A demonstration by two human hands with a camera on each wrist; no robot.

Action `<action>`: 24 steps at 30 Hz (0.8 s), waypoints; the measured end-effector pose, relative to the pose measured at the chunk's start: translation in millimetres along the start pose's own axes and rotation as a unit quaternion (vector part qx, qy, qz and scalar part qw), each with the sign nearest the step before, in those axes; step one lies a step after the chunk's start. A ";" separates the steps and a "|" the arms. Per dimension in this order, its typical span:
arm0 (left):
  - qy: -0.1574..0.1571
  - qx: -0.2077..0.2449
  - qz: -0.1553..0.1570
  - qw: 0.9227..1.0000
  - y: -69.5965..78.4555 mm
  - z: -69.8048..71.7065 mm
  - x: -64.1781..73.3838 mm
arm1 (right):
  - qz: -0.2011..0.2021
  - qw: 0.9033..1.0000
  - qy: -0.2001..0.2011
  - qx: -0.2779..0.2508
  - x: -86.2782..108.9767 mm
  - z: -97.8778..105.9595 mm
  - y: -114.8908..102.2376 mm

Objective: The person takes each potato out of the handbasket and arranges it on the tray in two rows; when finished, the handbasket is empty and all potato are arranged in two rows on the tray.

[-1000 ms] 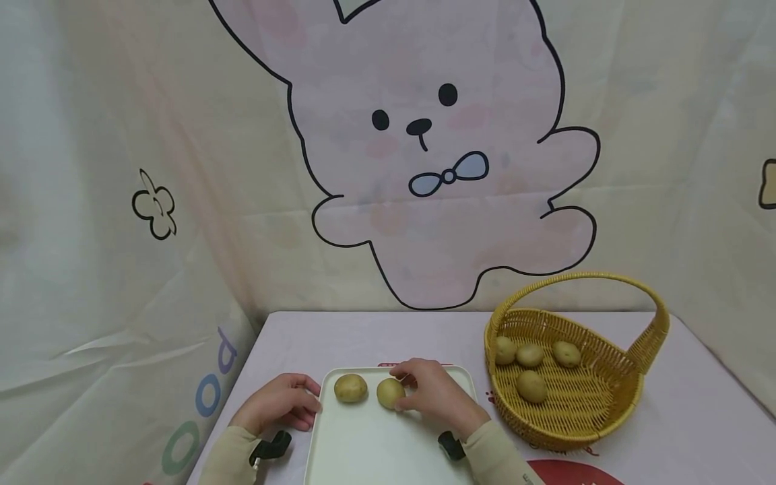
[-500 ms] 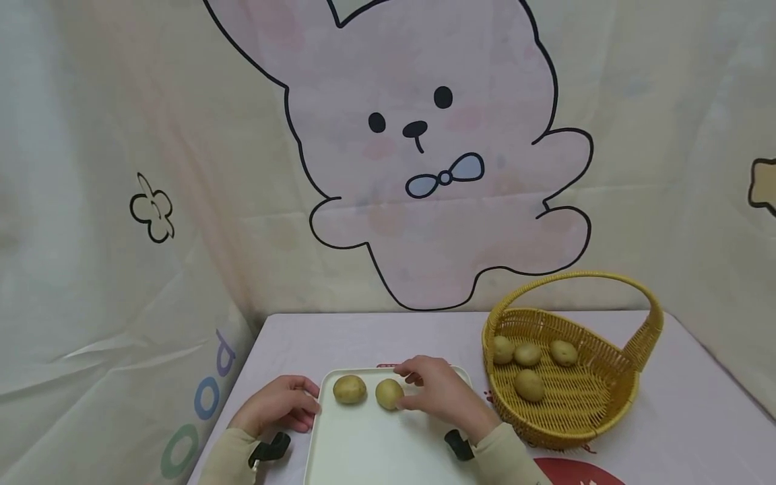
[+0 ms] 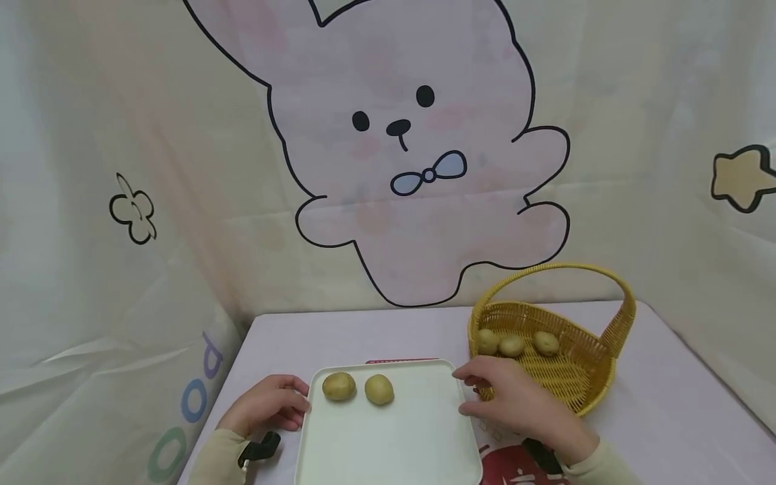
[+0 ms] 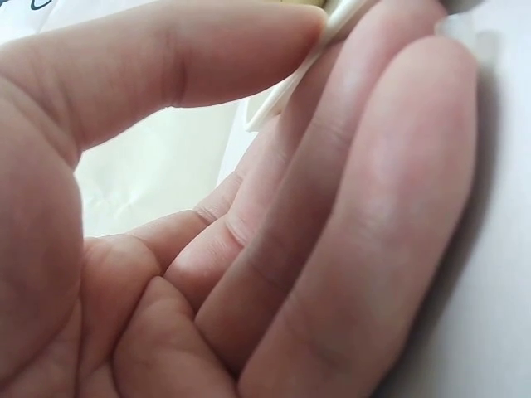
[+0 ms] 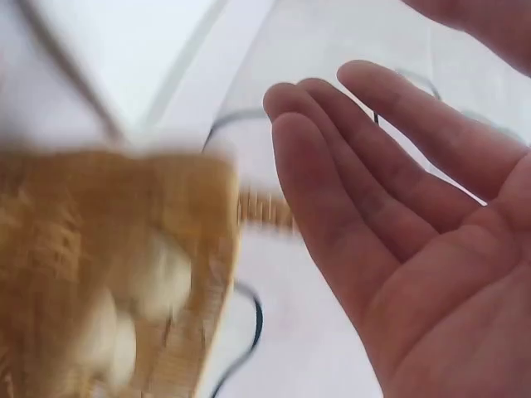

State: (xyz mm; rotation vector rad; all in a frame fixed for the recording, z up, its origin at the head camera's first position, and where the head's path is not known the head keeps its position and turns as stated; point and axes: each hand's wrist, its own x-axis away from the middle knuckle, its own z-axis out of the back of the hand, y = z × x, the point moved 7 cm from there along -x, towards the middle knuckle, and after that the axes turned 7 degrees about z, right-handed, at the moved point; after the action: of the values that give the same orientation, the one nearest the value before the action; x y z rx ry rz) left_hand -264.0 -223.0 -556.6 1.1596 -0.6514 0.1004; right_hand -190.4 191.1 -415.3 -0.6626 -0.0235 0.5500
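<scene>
My left hand (image 3: 267,405) pinches the left rim of a white rectangular tray (image 3: 388,444). In the left wrist view, the thumb lies on the tray's rim (image 4: 274,104) and the fingers are on its other side. Two potatoes lie side by side near the tray's far edge: an oval potato (image 3: 339,386) and a rounder potato (image 3: 378,389). My right hand (image 3: 524,404) holds nothing, its fingers extended, between the tray's right edge and a yellow wicker basket (image 3: 582,377). Potatoes (image 3: 512,345) sit in the basket, partly hidden by that hand.
The basket's tall arched handle (image 3: 620,323) rises at the back right of the table (image 3: 339,330). A red printed patch (image 3: 509,466) shows on the cloth beside the tray. Behind the table hangs a curtain with a cartoon bear (image 3: 418,215).
My right hand has let go of the rounder potato and moved right, off the tray towards the basket. The left hand stays at the tray's rim. The head view has turned slightly right.
</scene>
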 end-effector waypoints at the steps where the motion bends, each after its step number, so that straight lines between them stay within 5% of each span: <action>1: 0.000 0.000 0.001 1.000 -0.3 0.0 -0.3 | -0.009 1.000 0.002 0.003 4.1 7.5 4.1; 10: -0.008 0.001 0.000 1.000 -1.3 -0.2 -0.9 | -0.067 0.996 0.024 0.051 7.3 57.4 54.9; 18: -0.008 0.004 -0.003 1.000 -0.9 -0.5 -0.9 | -0.110 0.992 0.017 0.059 -13.4 68.6 103.9; 24: -0.003 0.004 0.000 1.000 0.4 0.3 0.0 | -0.102 0.994 0.009 0.043 -29.3 63.6 124.0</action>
State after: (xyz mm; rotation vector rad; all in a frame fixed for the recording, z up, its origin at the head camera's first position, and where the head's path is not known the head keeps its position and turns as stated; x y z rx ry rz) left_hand -264.3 -223.1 -556.2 1.1672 -0.6566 0.1005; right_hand -286.9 294.2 -433.6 -0.5741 -0.0500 0.3469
